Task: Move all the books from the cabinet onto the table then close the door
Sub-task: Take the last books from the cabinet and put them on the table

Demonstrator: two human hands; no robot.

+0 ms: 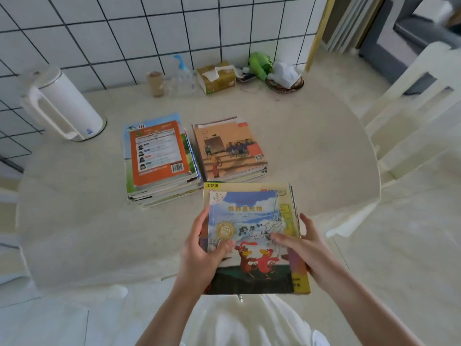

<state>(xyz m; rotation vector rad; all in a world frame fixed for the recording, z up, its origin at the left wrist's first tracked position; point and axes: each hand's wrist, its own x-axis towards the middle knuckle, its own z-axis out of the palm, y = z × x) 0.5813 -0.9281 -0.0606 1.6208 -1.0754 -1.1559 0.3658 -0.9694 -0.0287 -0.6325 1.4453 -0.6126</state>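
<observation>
I hold a small stack of books [252,236] over the near edge of the cream table [74,221]; the top cover shows two red birds under a blue sky. My left hand [202,250] grips the stack's left edge with the thumb on the cover. My right hand [306,248] grips its right edge, fingers across the cover. Two piles lie on the table beyond: a thick pile with an orange cover on top [159,156] and, to its right, a lower pile with a tan cover [229,148]. The cabinet is out of view.
A white kettle [62,106] stands at the table's back left. Along the tiled wall sit a cup [156,83], a clear pump bottle [184,76], a tissue box [217,77] and a basket with green and white bags [282,76]. A white chair [411,108] stands at the right.
</observation>
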